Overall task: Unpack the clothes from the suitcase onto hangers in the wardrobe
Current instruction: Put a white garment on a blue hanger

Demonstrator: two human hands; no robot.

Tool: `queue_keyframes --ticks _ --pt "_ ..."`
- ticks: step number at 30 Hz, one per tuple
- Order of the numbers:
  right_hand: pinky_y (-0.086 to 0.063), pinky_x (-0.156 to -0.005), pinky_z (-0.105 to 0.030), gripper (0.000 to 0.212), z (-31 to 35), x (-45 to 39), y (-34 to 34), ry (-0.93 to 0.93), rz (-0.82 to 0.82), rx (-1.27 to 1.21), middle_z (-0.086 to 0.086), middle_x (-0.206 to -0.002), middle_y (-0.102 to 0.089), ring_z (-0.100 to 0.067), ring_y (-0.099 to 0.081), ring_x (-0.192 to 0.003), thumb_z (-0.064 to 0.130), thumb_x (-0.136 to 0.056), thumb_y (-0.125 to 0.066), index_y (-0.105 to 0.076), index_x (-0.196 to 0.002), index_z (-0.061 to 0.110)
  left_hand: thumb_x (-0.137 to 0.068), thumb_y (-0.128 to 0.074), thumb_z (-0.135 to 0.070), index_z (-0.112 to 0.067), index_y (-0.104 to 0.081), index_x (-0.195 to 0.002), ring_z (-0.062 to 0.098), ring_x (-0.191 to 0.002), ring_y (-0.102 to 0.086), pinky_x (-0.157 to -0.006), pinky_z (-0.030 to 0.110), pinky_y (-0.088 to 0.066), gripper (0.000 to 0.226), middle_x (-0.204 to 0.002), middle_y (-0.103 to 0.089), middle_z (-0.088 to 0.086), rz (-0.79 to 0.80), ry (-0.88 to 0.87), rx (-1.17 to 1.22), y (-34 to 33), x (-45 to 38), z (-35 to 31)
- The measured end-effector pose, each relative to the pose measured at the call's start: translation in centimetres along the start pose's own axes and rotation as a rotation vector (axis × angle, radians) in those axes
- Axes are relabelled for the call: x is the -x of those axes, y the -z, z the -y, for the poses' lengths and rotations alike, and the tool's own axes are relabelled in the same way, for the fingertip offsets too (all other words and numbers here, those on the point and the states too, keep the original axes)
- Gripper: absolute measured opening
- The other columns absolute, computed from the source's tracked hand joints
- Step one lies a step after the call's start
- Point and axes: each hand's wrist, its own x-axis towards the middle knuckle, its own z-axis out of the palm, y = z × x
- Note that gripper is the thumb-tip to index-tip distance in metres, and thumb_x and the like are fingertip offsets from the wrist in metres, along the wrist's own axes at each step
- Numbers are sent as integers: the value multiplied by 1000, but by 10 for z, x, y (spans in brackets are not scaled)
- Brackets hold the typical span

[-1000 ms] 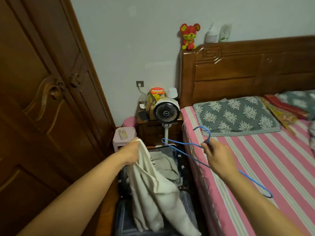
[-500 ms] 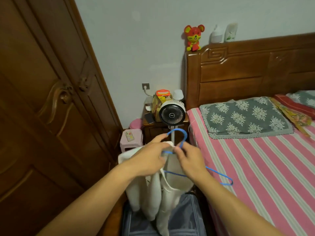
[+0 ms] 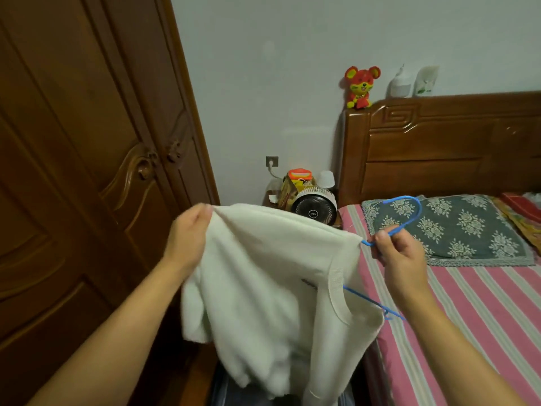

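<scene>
While held, fluffy cream sweater (image 3: 263, 276), thin blue hanger (image 3: 409, 212)

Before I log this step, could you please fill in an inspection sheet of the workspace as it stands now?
Surface: bed with pink striped sheet, floral pillow at its head.
Job's things: white garment held up, blue hanger partly inside it; suitcase barely visible below; wardrobe doors closed.
Clutter: fan, packets on nightstand; red toy and bottles on headboard.
Grips: left hand pinches the garment's edge; right hand holds the hanger's neck.
Cables: white cord at wall socket.
Surroundings: plain wall, wooden headboard.
</scene>
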Motion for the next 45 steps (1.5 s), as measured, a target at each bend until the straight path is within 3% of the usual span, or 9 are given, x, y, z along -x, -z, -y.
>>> queue_keyframes --ticks 3,7,10,18,23,29,33,40,45 --pt "-36 -53 -19 23 3 4 -3 26 -42 -58 2 -59 -54 -6 -43 -52 17 -95 -55 -60 -73 13 -100 -47 -29 -8 -50 -76 11 -72 -46 -70 35 -36 33 -77 -51 0 132 -109 -46 13 -13 -30" --pt "-35 -48 -16 31 10 12 -27 29 22 -71 7 -52 -53 -3 -42 -47 1 -99 -53 -56 -70 11 -103 -39 -35 -17 -65 -116 11 -105 -54 -92 33 -43 34 -112 -61 -1 -18 -417 -343 6 -10 -73" --pt "-38 -52 -18 22 21 14 -46 98 153 24 8 -55 -56 -3 -48 -52 16 -90 -57 -59 -69 12 -104 -25 -47 -23 -64 -112 27 -97 -62 -78 40 -46 46 -103 -66 2 281 -756 -905 -28 18 -92" --pt "-38 -61 -28 19 29 -5 -73 220 410 242 11 -66 -57 -5 -51 -62 29 -92 -54 -58 -74 24 -107 -23 -50 -22 -45 -105 33 -91 -62 -64 39 -39 36 -102 -66 4 473 -524 -912 -64 31 -90" --pt "-44 -70 -35 11 1 22 -59 408 38 315 5 -84 -54 -14 -53 -79 23 -93 -51 -57 -87 16 -107 -30 -47 -23 -48 -94 38 -91 -60 -74 45 -48 32 -95 -64 9 376 -268 -710 -48 26 -82" --pt "-33 -112 -42 44 -75 59 -67 204 548 527 20 -124 -50 -11 -43 -127 25 -76 -59 -63 -120 22 -106 -40 -42 -19 -48 -81 33 -75 -57 -66 48 -48 35 -71 -58 4 249 -347 -528 -27 20 -85" --pt "-25 -115 -40 18 -63 45 -69 416 732 692 10 -86 -50 -7 -43 -92 34 -82 -64 -49 -78 26 -102 -38 -50 -19 -58 -88 25 -70 -60 -65 47 -49 39 -70 -61 -1 231 -420 -505 -2 12 -79" --pt "-38 -86 -34 38 -64 -22 22 726 681 1109 9 -101 -62 -26 -50 -93 -2 -71 -66 -65 -98 24 -100 -21 -66 -28 -55 -94 24 -73 -67 -59 38 -51 51 -72 -61 -8 328 -576 -848 82 -6 -13" --pt "-46 -73 -43 30 2 -32 -33 838 588 839 -7 -101 -55 -30 -50 -90 -11 -72 -63 -56 -92 11 -100 -13 -61 -28 -55 -100 22 -82 -69 -59 35 -50 53 -86 -69 -6 314 -609 -996 70 3 -6"
